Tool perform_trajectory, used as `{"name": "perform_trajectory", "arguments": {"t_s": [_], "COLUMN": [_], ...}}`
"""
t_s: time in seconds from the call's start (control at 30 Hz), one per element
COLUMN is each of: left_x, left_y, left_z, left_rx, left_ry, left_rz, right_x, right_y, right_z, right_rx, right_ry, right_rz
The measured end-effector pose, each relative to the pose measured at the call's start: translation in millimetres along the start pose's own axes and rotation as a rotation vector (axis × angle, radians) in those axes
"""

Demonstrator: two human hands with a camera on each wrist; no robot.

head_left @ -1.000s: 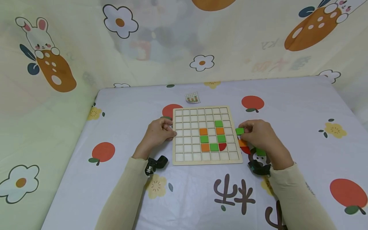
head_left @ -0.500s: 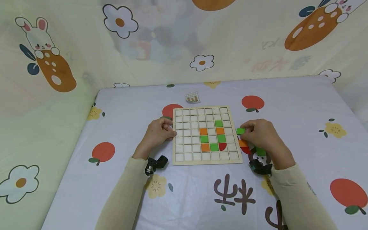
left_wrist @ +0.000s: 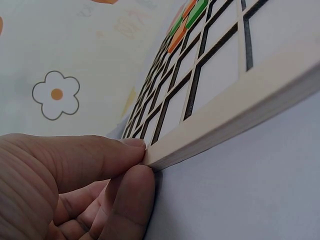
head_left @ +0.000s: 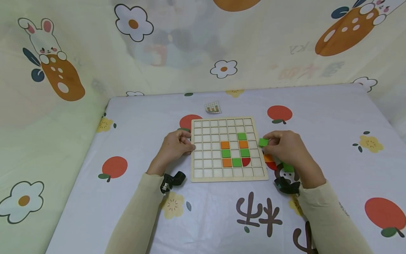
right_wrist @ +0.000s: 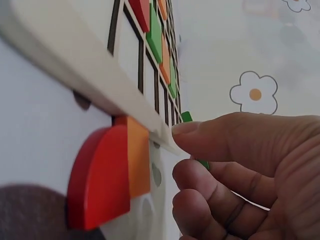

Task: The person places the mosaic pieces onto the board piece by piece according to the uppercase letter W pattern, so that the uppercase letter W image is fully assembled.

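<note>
A wooden grid board [head_left: 209, 179] lies on the table with green and orange square tiles and one red quarter-round tile in its cells. At its left edge, my left hand [head_left: 173, 148] pinches the rim between thumb and finger; the left wrist view shows the thumb [left_wrist: 100, 155] against the frame. My right hand [head_left: 287, 150] holds a green square tile [head_left: 263, 142] just off the board's right edge. From the right wrist, most of that tile is hidden behind the thumb [right_wrist: 215, 140].
Beneath the right hand lie a loose orange tile [right_wrist: 139, 157], a red quarter-round tile [right_wrist: 102, 175] and a green tile [head_left: 288, 167], beside the board. A small creased paper with a grid pattern [head_left: 213, 107] sits behind the board. A patterned cloth covers the table.
The green tile in my right hand has tilted and moved slightly up and left, along with the fingers. My left hand and the board stay in place.
</note>
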State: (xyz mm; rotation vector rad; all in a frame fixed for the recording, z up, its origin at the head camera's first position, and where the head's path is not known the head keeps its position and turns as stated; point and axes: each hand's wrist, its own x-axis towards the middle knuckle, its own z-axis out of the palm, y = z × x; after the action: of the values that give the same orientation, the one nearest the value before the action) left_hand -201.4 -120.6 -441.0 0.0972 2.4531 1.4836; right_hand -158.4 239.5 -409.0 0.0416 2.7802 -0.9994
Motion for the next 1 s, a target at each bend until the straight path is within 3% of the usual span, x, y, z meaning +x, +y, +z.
{"name": "perform_trajectory", "arguments": {"t_s": [1.0], "left_x": [-0.2], "left_y": [0.3], "left_z": [0.5], "left_rx": [0.001], "left_ry": [0.000], "left_rz": [0.006], "right_x": [-7.7], "right_y": [-26], "right_z": [18], "right_rx": [0.046], "right_ry": [0.012], "right_rz": [-0.162]}}
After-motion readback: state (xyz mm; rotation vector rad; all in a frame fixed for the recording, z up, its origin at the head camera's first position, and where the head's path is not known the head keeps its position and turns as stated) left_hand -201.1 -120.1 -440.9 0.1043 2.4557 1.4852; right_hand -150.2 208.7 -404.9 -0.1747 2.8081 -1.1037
